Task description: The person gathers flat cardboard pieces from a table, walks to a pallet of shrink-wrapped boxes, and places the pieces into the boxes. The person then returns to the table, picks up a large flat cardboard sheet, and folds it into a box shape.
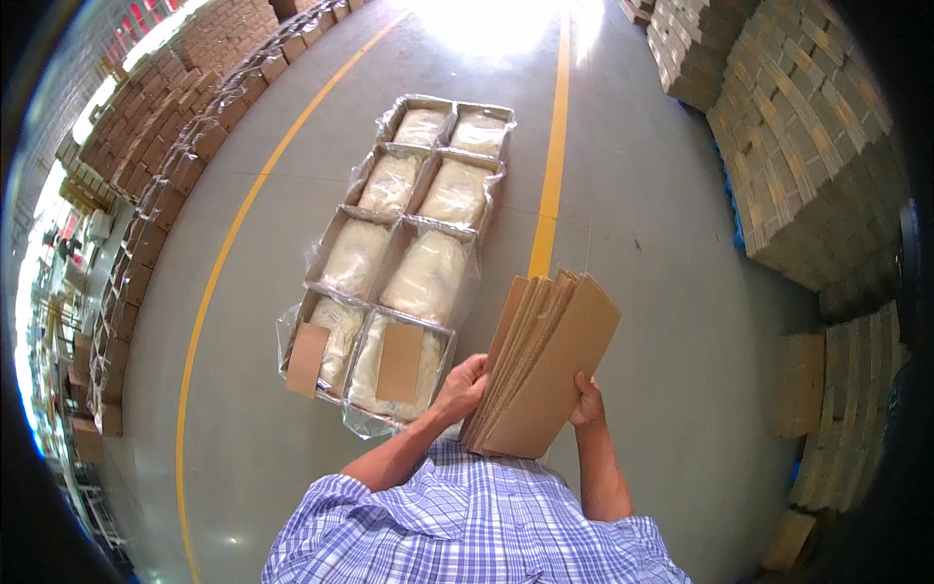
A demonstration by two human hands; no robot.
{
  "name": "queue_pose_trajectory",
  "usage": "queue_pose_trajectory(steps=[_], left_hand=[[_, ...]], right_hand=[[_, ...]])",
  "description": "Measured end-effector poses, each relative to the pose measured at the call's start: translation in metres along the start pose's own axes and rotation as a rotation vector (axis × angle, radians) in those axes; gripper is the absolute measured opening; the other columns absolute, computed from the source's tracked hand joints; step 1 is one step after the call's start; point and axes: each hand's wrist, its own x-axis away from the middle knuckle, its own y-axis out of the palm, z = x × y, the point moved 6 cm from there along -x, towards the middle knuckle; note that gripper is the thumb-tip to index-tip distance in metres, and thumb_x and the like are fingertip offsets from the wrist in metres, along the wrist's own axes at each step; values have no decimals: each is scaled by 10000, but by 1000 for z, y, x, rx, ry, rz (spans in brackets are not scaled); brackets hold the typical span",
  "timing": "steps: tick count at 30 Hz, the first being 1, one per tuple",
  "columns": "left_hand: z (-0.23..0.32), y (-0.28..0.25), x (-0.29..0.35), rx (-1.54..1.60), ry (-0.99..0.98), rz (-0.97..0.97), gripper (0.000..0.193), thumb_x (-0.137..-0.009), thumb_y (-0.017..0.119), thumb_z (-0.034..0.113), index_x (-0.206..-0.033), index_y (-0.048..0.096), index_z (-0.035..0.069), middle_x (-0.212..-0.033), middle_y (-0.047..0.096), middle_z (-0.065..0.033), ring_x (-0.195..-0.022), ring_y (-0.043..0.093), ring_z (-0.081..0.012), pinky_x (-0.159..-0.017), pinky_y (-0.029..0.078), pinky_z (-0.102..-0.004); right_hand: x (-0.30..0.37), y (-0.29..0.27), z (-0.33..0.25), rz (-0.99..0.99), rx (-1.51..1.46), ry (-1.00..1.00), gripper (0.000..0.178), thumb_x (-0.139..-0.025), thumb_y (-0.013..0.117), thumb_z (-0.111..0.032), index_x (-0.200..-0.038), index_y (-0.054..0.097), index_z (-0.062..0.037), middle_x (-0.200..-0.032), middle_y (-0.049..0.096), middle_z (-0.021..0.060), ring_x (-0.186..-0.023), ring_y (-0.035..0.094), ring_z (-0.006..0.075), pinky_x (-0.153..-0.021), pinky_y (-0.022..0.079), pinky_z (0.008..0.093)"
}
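A stack of brown cardboard sheets stands on edge against my front, its top edges fanned apart. My left hand grips the stack's left side, and my right hand holds its right edge, thumb on the outer sheet. To the left and ahead, open cartons stand in two columns, lined with clear plastic and filled with pale, plastic-wrapped contents. One loose cardboard piece lies on the near right carton's contents. Another cardboard piece rests across the near left carton's outer side.
Yellow lines run along the grey floor on both sides of the cartons. Tall stacks of cartons rise at the right, some on a blue pallet. More stacked boxes line the left side.
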Motion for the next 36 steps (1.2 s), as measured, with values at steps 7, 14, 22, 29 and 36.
queue_pose_trajectory(steps=[7,14,22,29,36], left_hand=[[-6,-55,-9,6,90,497,263,-911,557,15,-1173,552,-5,-1054,660,-71,-999,602,-129,-865,480,-281],[-49,-213,-110,-292,6,749,271,-871,553,28,-1138,569,-20,-1036,666,-161,-956,636,-256,-871,486,-380],[-122,-241,-235,-668,-323,379,415,-879,592,291,-1194,594,21,-1125,639,-234,-1054,628,-334,-926,487,-408],[-88,-91,-284,-414,-192,-112,400,-906,588,301,-1205,603,36,-1082,682,-173,-999,658,-307,-873,511,-395],[-11,-78,-322,450,-372,-149,446,-1014,443,369,-1279,556,29,-1124,664,-107,-1014,637,-191,-866,505,-343]], right_hand=[[-43,-23,-22,126,-106,34,576,-845,729,-222,-1338,484,-53,-1267,591,95,-1162,559,298,-1026,436,456],[-88,-35,-75,182,-44,-16,558,-862,711,-235,-1342,492,-54,-1289,585,96,-1186,544,287,-1037,426,457],[-214,13,-127,199,114,-66,528,-898,667,-278,-1339,500,-40,-1310,576,102,-1211,531,281,-1042,423,446],[-306,48,-127,197,194,1,572,-887,685,-265,-1367,460,-51,-1315,564,91,-1194,538,276,-1024,438,437],[-363,63,-146,87,110,115,602,-888,685,-281,-1381,435,-43,-1322,557,90,-1196,538,277,-1024,437,449]])
